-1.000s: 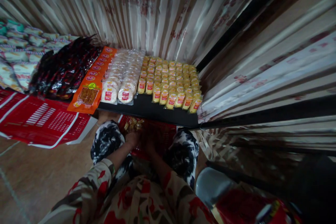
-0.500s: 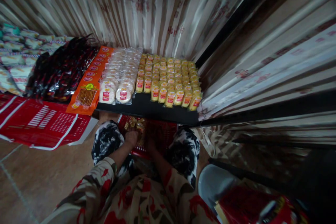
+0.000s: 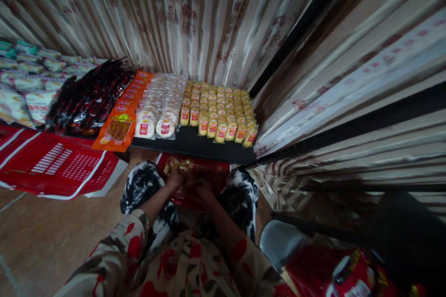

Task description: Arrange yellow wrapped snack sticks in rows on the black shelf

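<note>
Right hand (image 3: 205,188) rightward over red container (image 3: 213,162)

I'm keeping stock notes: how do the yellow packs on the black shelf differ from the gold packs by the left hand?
The yellow packs sit in rows on the black shelf; the gold packs lie jumbled below it, by the left hand. The yellow packs show red labels; on the gold packs none shows clearly. Both are yellowish.

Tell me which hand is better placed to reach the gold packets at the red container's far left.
Probably the left hand: it is right beside those gold packets, while the right hand is farther off, to their right. Dimness hides any grip.
</note>
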Available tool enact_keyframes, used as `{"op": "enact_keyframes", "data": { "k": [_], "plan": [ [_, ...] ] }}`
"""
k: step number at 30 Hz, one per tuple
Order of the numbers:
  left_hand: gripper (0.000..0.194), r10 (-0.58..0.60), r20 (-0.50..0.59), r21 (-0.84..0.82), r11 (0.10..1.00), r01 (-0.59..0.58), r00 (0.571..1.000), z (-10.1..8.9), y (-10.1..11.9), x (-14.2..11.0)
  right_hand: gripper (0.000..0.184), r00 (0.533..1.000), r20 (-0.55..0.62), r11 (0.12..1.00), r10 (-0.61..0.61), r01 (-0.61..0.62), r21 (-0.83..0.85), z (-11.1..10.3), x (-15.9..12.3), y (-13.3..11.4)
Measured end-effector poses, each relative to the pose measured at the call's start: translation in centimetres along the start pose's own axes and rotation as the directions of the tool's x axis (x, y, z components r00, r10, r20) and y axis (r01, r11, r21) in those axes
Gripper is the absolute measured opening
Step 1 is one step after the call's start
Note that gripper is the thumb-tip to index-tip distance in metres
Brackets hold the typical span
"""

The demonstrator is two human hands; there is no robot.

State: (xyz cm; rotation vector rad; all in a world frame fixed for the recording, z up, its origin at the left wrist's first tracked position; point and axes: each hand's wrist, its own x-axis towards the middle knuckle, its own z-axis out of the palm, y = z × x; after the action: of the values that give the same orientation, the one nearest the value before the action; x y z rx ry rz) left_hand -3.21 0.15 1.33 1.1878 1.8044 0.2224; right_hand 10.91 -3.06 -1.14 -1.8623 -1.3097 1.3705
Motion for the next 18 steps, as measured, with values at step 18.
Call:
{"op": "enact_keyframes", "data": {
  "k": [18],
  "plan": [
    [0.04, 0.32, 0.081, -0.857, 0.506, -0.098, 0.944, -5.0, 3.2, -6.0, 0.022, 0.966, 0.212, 0.885, -0.146, 0.032, 0.465, -5.4, -5.0, -5.6]
  ]
}}
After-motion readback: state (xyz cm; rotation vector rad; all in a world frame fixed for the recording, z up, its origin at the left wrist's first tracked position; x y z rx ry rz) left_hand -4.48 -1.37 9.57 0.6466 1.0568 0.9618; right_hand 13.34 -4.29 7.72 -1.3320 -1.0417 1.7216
